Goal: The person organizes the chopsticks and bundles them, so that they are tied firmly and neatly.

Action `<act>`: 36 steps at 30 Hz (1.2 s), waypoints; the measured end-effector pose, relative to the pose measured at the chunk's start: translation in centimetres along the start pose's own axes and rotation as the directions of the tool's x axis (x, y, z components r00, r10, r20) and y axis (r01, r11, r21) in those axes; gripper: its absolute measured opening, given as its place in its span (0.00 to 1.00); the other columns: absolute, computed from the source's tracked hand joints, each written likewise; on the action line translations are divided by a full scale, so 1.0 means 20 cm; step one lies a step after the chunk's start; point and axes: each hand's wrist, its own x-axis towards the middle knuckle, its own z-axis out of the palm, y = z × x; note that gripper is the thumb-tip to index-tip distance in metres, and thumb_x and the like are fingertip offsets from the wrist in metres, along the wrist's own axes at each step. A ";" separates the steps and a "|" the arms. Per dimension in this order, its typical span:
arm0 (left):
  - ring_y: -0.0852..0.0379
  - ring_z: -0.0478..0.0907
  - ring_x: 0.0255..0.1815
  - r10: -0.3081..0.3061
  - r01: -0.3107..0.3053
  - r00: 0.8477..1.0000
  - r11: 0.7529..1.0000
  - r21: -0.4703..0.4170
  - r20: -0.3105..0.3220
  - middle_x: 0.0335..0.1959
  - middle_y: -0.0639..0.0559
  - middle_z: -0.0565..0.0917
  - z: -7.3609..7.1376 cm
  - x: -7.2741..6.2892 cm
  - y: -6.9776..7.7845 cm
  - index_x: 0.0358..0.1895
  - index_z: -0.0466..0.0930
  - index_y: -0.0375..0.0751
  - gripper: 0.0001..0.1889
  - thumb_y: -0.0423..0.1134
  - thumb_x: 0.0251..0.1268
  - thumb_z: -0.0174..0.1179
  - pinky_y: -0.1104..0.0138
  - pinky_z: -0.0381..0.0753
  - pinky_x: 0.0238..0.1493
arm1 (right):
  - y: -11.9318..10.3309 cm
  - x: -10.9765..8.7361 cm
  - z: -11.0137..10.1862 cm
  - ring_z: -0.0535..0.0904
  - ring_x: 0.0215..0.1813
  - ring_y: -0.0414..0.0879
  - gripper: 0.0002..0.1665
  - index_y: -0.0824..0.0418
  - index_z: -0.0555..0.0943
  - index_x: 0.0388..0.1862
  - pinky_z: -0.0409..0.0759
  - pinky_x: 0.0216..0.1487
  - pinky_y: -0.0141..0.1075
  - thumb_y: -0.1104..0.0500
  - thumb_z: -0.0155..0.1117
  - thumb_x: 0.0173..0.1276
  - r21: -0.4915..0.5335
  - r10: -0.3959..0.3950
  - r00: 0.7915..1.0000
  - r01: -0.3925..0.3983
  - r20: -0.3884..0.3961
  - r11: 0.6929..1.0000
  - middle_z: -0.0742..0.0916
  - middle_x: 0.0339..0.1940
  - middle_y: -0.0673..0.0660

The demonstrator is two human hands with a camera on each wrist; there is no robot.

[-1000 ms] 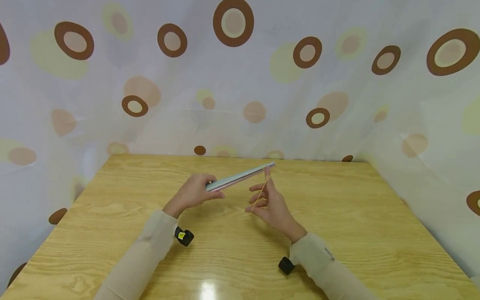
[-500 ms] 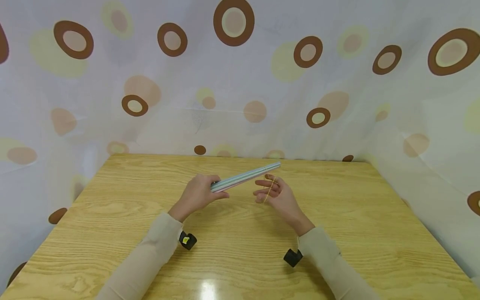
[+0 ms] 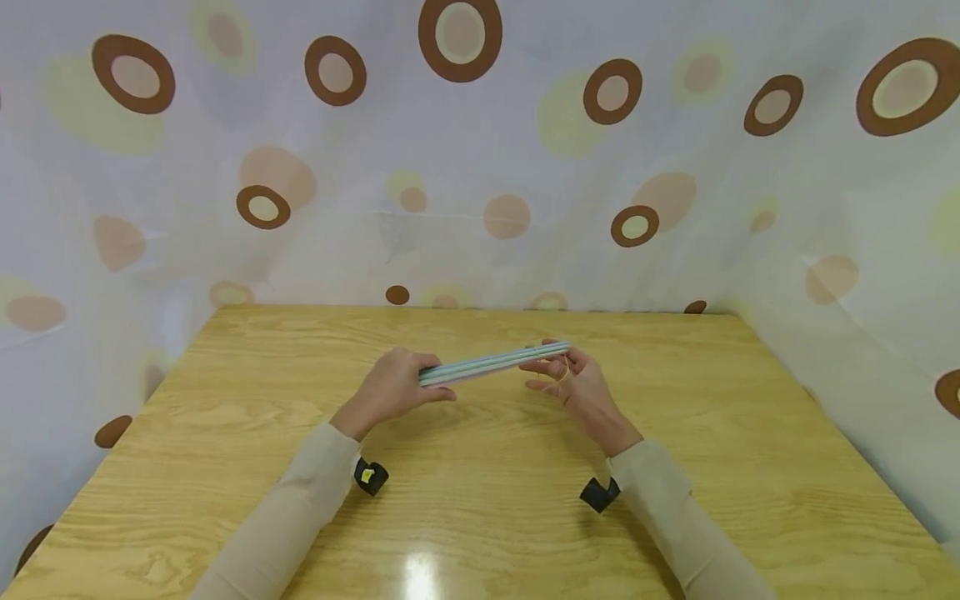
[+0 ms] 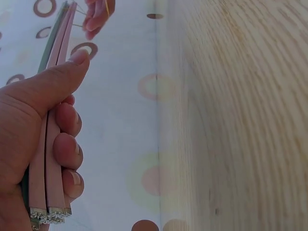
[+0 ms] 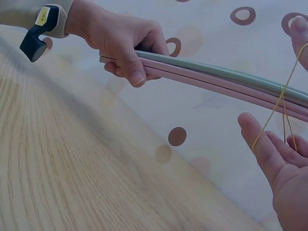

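My left hand (image 3: 386, 387) grips one end of a bundle of pink and green chopsticks (image 3: 491, 363), thumb on one side and fingers curled round the other. In the left wrist view the bundle's near ends (image 4: 50, 214) look pale and textured. My right hand (image 3: 592, 400) is at the bundle's far end. A thin yellow rubber band (image 5: 267, 122) is stretched across its spread thumb and fingers. In the right wrist view, strands of the band cross over the chopsticks and hang down beside them. The bundle is held above the table, its right end slightly raised.
A wooden table (image 3: 480, 517) spreads under both hands. Behind it and at its sides hangs a pale cloth (image 3: 450, 150) with brown and cream circles. Black wrist cameras (image 3: 371, 476) sit at both sleeve cuffs.
The right hand dropped back from the chopsticks' end with the band across its fingers, then moved up and right, around that end. The bundle shifted slightly right and tilts less.
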 end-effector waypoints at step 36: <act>0.68 0.66 0.19 0.114 -0.116 0.990 0.993 0.014 0.080 0.21 0.59 0.81 -0.03 0.00 0.00 0.30 0.84 0.45 0.13 0.49 0.48 0.74 0.74 0.67 0.24 | -0.03 -0.01 -0.06 0.84 0.47 0.47 0.25 0.69 0.76 0.55 0.81 0.47 0.36 0.64 0.71 0.60 -0.393 0.014 0.984 0.058 0.178 0.918 0.86 0.46 0.55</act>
